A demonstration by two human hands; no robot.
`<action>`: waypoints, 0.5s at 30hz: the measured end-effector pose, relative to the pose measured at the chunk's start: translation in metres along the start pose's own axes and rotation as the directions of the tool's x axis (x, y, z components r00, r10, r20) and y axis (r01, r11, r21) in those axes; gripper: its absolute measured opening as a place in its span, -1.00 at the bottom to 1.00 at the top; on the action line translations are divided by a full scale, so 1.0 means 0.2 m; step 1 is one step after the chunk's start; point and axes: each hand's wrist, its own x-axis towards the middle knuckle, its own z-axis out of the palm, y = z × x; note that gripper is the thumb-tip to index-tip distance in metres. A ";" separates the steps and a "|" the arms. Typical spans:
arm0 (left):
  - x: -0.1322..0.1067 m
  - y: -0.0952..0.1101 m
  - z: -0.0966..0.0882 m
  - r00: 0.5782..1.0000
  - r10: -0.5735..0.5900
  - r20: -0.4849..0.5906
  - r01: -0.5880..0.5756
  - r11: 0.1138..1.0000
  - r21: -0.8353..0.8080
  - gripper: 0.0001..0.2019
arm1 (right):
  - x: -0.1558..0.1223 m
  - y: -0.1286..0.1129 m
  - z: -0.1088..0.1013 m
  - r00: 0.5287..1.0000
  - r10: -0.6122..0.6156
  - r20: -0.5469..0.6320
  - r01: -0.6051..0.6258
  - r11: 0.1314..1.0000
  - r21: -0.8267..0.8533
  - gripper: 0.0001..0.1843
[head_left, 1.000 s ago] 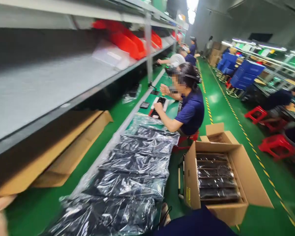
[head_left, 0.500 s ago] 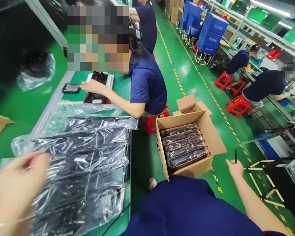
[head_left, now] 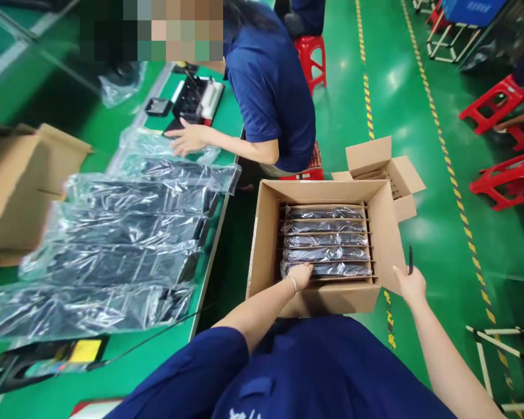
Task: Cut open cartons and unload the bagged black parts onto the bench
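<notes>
An open cardboard box (head_left: 327,301) stands in front of me, with several black items in clear plastic bags (head_left: 327,240) upright between cardboard dividers. Inside its near side my left hand (head_left: 300,276) has its fingers curled on the nearest bagged black item (head_left: 344,269); the fingertips are partly hidden. On the right, my right hand (head_left: 413,285) is closed around a thin black pen (head_left: 411,259), with the thumb side at the edge of the box's right flap (head_left: 386,238).
On the green table at left lie several bagged black items (head_left: 126,262) in a row. A co-worker (head_left: 273,87) sits at the table, one arm over it. Another cardboard box (head_left: 402,177) stands behind mine. Red stools (head_left: 506,180) and a pipe frame (head_left: 502,343) are on the right.
My left hand has moved from over the bagged items on the table into the box. My right hand still holds the pen. My view has turned down toward the box.
</notes>
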 end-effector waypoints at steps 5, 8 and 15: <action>0.11 -0.06 0.14 0.999 -0.035 0.000 0.035 0.998 0.059 -0.67 | 0.01 0.00 -0.04 0.993 0.076 0.090 -0.074 0.997 -0.025 -0.43; 0.17 -0.02 0.13 0.998 -0.047 -0.033 0.050 0.996 0.076 -0.70 | 0.01 -0.04 -0.06 0.989 0.101 0.105 -0.094 0.993 -0.069 -0.43; -0.08 0.11 -0.12 0.972 -0.013 -0.235 0.040 0.993 0.109 -0.80 | 0.11 0.05 -0.06 0.980 0.064 0.189 -0.030 0.984 -0.176 -0.41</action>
